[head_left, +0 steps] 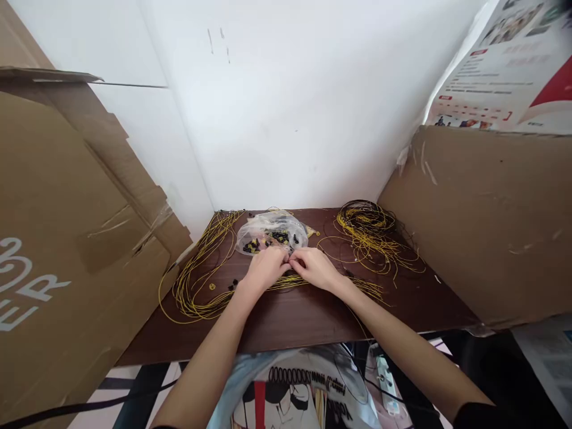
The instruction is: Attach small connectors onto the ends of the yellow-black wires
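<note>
My left hand (267, 266) and my right hand (313, 266) meet over the middle of the dark brown table. Fingers of both are pinched together, nearly touching; whatever small piece sits between the fingertips is too small to make out. Just behind them lies a clear plastic bag (250, 229) with small black and yellow parts (280, 236) in it. Beneath my hands runs a bundle of thin yellow wires (286, 282), spreading out past my right wrist. A few loose black pieces (233, 285) lie beside my left wrist.
Yellow and black wires are coiled in a pile (364, 223) at the back right. More yellow wires (196, 286) curve along the left side. Cardboard panels (473, 226) wall in both sides, with a white wall behind. Under the front edge is a power strip (386, 384).
</note>
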Demonstrator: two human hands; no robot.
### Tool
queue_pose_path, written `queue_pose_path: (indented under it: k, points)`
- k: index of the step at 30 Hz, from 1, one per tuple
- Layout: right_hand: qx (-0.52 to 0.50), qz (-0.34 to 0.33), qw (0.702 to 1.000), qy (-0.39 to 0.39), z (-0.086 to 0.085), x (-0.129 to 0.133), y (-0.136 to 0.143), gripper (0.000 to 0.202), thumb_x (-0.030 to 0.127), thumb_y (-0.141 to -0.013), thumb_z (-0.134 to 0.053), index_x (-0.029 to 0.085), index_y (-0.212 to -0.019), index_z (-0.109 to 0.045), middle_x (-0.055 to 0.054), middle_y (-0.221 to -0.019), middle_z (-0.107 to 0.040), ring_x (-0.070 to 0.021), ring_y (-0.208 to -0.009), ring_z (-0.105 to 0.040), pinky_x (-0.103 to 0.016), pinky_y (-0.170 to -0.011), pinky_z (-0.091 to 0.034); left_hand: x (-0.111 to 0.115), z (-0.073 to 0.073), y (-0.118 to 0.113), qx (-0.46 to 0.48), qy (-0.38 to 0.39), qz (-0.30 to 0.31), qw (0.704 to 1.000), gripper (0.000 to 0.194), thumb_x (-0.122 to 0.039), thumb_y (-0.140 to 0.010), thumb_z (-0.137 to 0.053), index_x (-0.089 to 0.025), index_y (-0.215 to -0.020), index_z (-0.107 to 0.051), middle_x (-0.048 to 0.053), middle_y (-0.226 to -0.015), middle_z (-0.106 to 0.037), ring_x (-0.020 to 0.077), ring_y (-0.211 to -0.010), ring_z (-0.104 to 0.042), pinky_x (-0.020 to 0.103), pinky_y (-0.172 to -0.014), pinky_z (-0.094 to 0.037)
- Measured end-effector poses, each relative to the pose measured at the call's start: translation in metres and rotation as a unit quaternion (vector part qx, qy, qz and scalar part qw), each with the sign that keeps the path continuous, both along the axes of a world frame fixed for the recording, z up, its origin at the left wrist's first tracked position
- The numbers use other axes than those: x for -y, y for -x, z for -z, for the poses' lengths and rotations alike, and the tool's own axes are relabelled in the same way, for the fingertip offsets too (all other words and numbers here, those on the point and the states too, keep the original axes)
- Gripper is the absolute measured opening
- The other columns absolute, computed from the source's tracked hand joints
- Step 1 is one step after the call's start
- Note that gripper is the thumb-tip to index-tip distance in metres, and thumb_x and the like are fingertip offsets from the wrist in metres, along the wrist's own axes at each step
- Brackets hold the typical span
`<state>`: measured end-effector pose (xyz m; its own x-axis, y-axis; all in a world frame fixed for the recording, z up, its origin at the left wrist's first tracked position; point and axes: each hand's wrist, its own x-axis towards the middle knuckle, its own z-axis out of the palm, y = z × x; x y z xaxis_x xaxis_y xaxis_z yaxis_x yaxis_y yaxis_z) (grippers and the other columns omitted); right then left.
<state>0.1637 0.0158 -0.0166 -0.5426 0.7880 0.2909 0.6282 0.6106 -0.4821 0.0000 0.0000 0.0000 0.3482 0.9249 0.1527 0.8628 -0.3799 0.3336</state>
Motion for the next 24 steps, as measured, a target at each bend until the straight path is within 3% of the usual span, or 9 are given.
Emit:
queue_pose_path:
  k: [4, 10, 17, 20, 24]
  points:
    - [-0.023, -0.020, 0.999, -0.012, 0.010, 0.001, -0.006, 0.015, 0.019, -0.084, -0.052, 0.017, -0.080, -0.066, -0.002, -0.073, -0.064, -0.0125, -0.064, -0.052, -0.023, -0.061, -0.035, -0.009, 0.010, 0.005, 0.063, -0.003, 0.052, 0.997, 0.011, -0.017, -0.078, -0.060, -0.016, -0.067, -0.063, 0.004, -0.071, -0.063, 0.0168, -0.067, -0.057, 0.025, -0.063, -0.040]
    - [-0.047, -0.002, 0.999, 0.011, 0.018, 0.005, -0.006, 0.018, 0.016, -0.079, -0.060, 0.016, -0.097, -0.064, -0.001, -0.075, -0.063, -0.0124, -0.065, -0.052, -0.024, -0.064, -0.037, -0.014, 0.022, 0.008, 0.171, -0.020, 0.035, 0.984, 0.009, -0.016, -0.075, -0.059, -0.015, -0.071, -0.067, 0.004, -0.072, -0.064, 0.0146, -0.067, -0.057, 0.025, -0.065, -0.045]
    - [-0.051, 0.035, 0.998, -0.010, 0.023, -0.001, -0.002, 0.007, 0.023, -0.082, -0.062, 0.017, -0.079, -0.061, -0.001, -0.072, -0.057, -0.0141, -0.068, -0.051, -0.025, -0.063, -0.036, -0.015, 0.026, 0.000, 0.433, 0.052, 0.022, 0.900, 0.014, -0.022, -0.072, -0.063, -0.013, -0.083, -0.065, 0.006, -0.083, -0.065, 0.0153, -0.074, -0.065, 0.031, -0.072, -0.056]
    - [-0.122, 0.052, 0.991, -0.003, 0.020, -0.002, -0.004, 0.007, 0.023, -0.081, -0.062, 0.017, -0.079, -0.059, -0.001, -0.072, -0.056, -0.0135, -0.067, -0.051, -0.024, -0.064, -0.038, -0.013, 0.023, -0.003, 0.457, 0.027, 0.020, 0.889, 0.020, -0.028, -0.068, -0.070, -0.014, -0.083, -0.066, 0.006, -0.087, -0.064, 0.0157, -0.079, -0.065, 0.030, -0.073, -0.057]
    - [-0.222, 0.064, 0.972, 0.032, 0.018, -0.001, -0.004, 0.009, 0.023, -0.077, -0.061, 0.017, -0.080, -0.056, 0.000, -0.071, -0.058, -0.0127, -0.063, -0.053, -0.024, -0.061, -0.041, -0.009, 0.022, -0.005, 0.428, 0.026, 0.020, 0.903, 0.024, -0.031, -0.066, -0.073, -0.014, -0.082, -0.067, 0.005, -0.079, -0.066, 0.0156, -0.073, -0.064, 0.030, -0.069, -0.057]
